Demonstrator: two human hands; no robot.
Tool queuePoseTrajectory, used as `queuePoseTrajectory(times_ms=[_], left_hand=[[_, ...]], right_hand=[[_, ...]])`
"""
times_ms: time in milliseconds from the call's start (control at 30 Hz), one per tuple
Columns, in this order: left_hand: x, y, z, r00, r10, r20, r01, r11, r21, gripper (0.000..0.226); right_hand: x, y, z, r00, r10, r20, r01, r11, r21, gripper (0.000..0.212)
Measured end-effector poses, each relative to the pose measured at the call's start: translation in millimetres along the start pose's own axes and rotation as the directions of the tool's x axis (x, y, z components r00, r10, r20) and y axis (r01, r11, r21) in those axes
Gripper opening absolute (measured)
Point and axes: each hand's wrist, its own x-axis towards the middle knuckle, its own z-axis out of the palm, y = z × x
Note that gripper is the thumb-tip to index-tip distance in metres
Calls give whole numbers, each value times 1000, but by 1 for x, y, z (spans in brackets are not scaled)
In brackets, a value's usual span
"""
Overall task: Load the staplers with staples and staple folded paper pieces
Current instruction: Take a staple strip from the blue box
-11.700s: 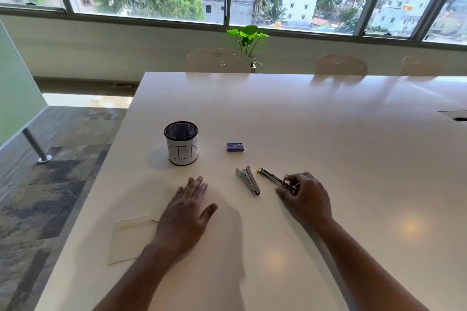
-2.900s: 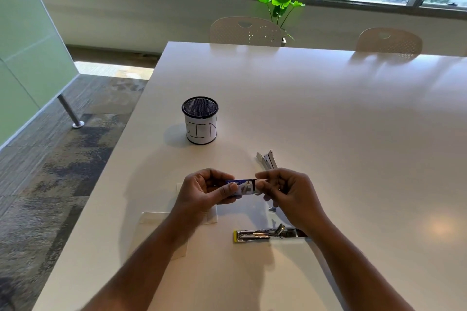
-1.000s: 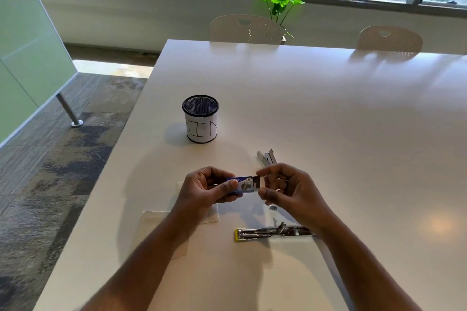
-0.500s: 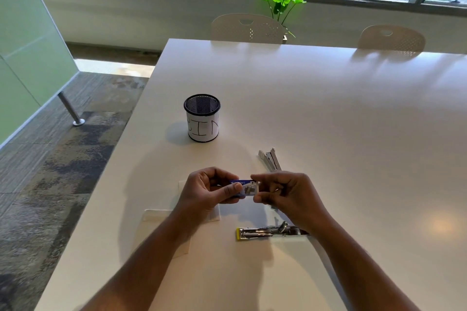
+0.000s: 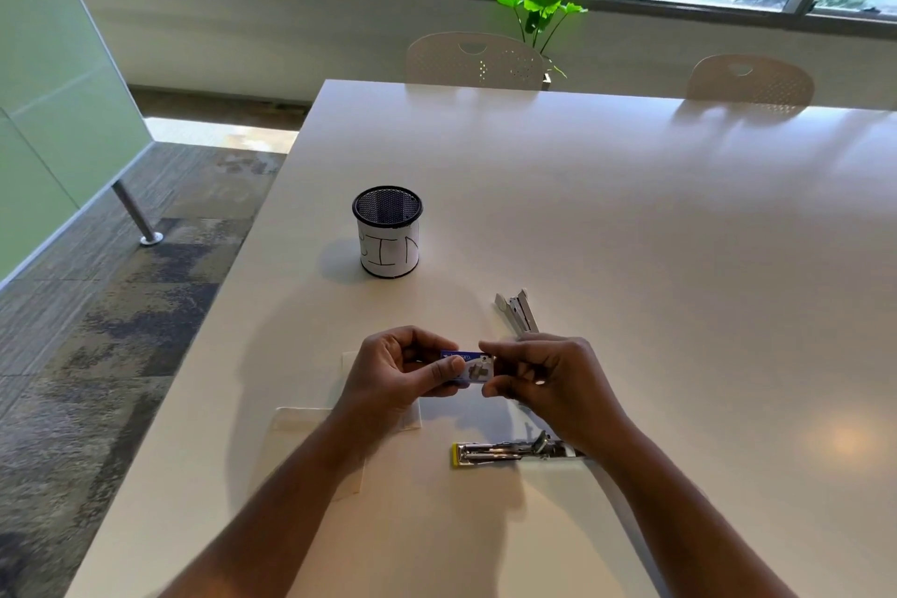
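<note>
Above the white table (image 5: 631, 219) I hold a small blue and white staple box (image 5: 470, 367) between both hands. My left hand (image 5: 403, 369) grips its left end with thumb and fingers. My right hand (image 5: 548, 379) pinches its right end; what is inside the fingers is hidden. One silver stapler with a yellow tip (image 5: 505, 451) lies opened flat just below my right hand. A second silver stapler (image 5: 517, 311) lies beyond my right hand, partly covered by it. Folded paper pieces (image 5: 310, 422) lie under my left wrist.
A black mesh pen cup (image 5: 387, 231) with a white paper wrap stands behind my left hand. The table's left edge runs close to the papers, with carpet floor below. Two chairs (image 5: 475, 61) and a green plant (image 5: 541, 12) sit at the far edge.
Between 11.7 and 2.9 seconds ago the box came off the table into my hands and the yellow-tipped stapler moved nearer me. In the last second my right fingers closed in on the box's right end.
</note>
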Motion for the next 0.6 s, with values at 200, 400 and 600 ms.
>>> queuePoseTrajectory(times_ms=[200, 400, 600], left_hand=[[4, 0, 0, 999, 37, 0, -37, 998, 47, 32], [13, 0, 1, 968, 244, -57, -208, 911, 357, 30], [29, -1, -7, 938, 344, 49, -199, 418, 887, 52]], right_hand=[[1, 2, -1, 999, -39, 23, 41, 997, -63, 46], [13, 2, -6, 1000, -8, -26, 6, 996, -85, 38], [53, 21, -27, 980, 92, -175, -116, 984, -136, 31]])
